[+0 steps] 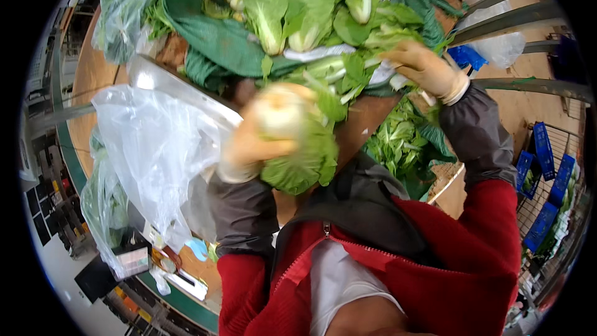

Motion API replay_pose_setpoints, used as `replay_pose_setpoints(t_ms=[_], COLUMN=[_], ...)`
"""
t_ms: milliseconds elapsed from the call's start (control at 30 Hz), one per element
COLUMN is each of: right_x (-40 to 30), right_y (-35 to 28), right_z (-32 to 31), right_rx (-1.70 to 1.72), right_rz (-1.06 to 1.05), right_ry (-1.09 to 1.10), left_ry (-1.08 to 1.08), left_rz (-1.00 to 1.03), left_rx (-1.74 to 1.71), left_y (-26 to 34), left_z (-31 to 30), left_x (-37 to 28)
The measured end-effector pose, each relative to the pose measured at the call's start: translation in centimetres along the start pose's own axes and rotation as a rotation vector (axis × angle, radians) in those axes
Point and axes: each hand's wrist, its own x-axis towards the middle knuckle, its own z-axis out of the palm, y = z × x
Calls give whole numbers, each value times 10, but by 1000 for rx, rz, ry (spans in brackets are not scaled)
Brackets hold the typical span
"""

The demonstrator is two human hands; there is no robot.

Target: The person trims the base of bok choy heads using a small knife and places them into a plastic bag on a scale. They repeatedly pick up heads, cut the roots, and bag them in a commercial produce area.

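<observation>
My left hand, in a pale glove and blurred by motion, grips a head of leafy green cabbage. Its pale stem base faces up and its leaves hang towards my apron. My right hand, gloved too, is among loose leaves at the edge of a green woven sack; whether its fingers hold a leaf cannot be told. Several heads of the leafy greens lie in the open sack in front of me. Torn leaves are spread between my hands.
Left of my left hand are a metal tray edge and a clear plastic bag. Bagged greens stand farther left. Below my right forearm, leaves fill another green sack. Metal bars and blue crates are to the right.
</observation>
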Motion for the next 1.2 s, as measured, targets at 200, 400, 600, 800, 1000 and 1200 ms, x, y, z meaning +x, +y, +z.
replay_pose_setpoints(t_ms=[200,400,600,800,1000,1200], right_x=[-38,12,64,-40,-45,-29], right_y=[-48,-149,-169,-143,-212,-216], right_z=[98,229,292,207,130,112], right_rx=[532,475,-199,534,563,264], right_rz=[116,-61,-122,282,2,-232], right_ry=[-78,-212,-209,-244,73,201], left_ry=[779,836,954,581,521,545], left_rz=[813,783,259,-152,-76,-70], left_rx=[68,489,185,223,348,503], left_y=[73,98,10,-40,-43,-36], left_z=[-45,8,52,37,42,64], left_x=[-207,-319,-265,-234,-180,-148])
